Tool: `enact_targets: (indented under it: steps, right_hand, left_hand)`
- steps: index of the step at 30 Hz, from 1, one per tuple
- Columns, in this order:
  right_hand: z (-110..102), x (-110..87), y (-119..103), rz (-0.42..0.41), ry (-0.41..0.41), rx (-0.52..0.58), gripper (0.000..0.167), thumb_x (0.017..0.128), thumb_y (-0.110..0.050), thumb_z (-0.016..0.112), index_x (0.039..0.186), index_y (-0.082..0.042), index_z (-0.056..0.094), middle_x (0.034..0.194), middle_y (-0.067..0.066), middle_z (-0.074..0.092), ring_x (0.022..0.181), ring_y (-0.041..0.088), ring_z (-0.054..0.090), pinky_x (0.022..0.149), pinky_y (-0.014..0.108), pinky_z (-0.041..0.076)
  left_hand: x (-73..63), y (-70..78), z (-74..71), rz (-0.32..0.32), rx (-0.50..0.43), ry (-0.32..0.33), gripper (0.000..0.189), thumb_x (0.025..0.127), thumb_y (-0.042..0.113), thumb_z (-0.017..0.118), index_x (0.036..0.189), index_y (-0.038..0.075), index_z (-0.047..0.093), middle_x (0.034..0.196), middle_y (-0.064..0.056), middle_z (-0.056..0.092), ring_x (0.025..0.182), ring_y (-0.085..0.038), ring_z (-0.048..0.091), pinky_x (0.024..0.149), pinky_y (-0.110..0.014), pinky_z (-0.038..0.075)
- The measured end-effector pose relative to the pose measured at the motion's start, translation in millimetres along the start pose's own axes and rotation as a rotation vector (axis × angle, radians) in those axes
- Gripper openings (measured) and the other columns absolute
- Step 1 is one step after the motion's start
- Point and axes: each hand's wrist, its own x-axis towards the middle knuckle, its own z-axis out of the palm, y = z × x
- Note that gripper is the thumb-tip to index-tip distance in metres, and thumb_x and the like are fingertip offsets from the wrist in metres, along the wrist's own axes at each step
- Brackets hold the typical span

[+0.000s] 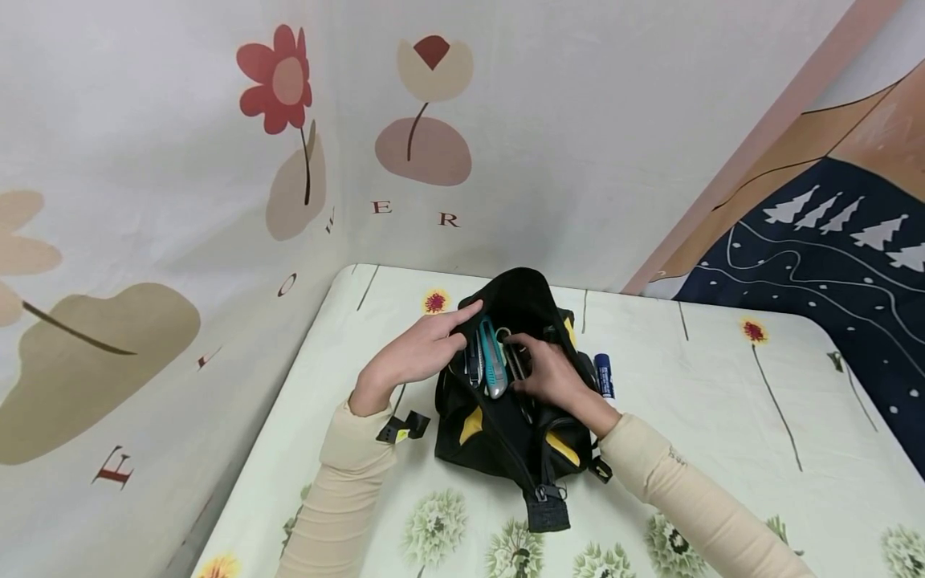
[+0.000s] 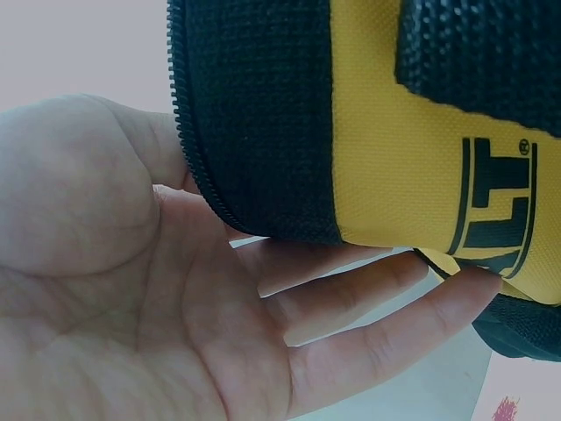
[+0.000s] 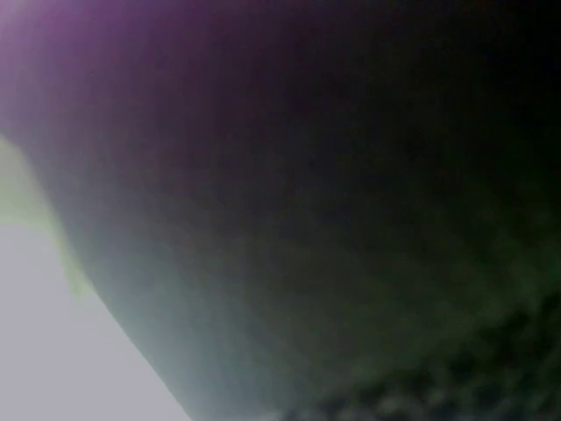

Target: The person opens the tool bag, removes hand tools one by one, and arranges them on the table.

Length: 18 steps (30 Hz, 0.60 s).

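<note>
A black and yellow tool bag (image 1: 473,453) stands unzipped on the table, its mouth spread wide. At its left rim my left hand (image 1: 412,351) grips the bag wall. The left wrist view shows that thumb behind the zipper edge (image 2: 188,132) and the fingers along the yellow outer side. My right hand (image 1: 552,373) reaches into the mouth, thumb and forefinger around a slim dark metallic tool (image 1: 516,363), whose kind is unclear. Beside it inside lies a teal utility knife (image 1: 493,361). The right wrist view is dark and blurred, so the right fingers are hidden there.
A blue glue stick (image 1: 603,376) is on the table just right of the bag. The bag's end tab (image 1: 547,510) points toward me. Patterned cloth walls (image 1: 506,160) close off the back and left of the flower-print table (image 1: 723,417).
</note>
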Motion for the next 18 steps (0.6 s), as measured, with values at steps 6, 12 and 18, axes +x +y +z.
enact_targets:
  steps: [6,12,18]
  right_hand:
    - [-1.0,0.4,1.0,0.016,-0.01,0.008,0.066,0.088,-0.002,0.09,0.149,-0.001,0.065,0.096,0.011,0.074,0.081,0.022,0.068,0.072,0.043,0.057]
    - [-0.8,-0.6,-0.1,-0.002,-0.01,-0.023,0.061,0.09,-0.005,0.092,0.146,-0.001,0.068,0.102,0.013,0.075,0.089,0.027,0.072,0.077,0.046,0.059]
    - [-2.6,-1.5,-1.7,-0.016,0.001,-0.025,0.062,0.088,-0.003,0.093,0.145,-0.002,0.069,0.094,0.01,0.073,0.08,0.022,0.069,0.072,0.042,0.057]
  left_hand:
    - [0.4,-1.3,-0.1,-0.001,0.005,0.001,0.065,0.113,0.01,0.039,0.177,0.01,0.027,0.059,0.008,0.033,0.049,-0.01,0.026,0.057,-0.028,0.032]
    - [-0.8,-0.1,0.0,0.0,-0.001,0.005,0.065,0.113,0.011,0.04,0.177,0.01,0.028,0.059,0.008,0.033,0.049,-0.011,0.026,0.056,-0.028,0.031]
    - [-0.4,-0.4,-0.8,-0.016,-0.007,0.002,0.065,0.113,0.012,0.04,0.177,0.012,0.027,0.059,0.008,0.034,0.049,-0.011,0.027,0.058,-0.03,0.033]
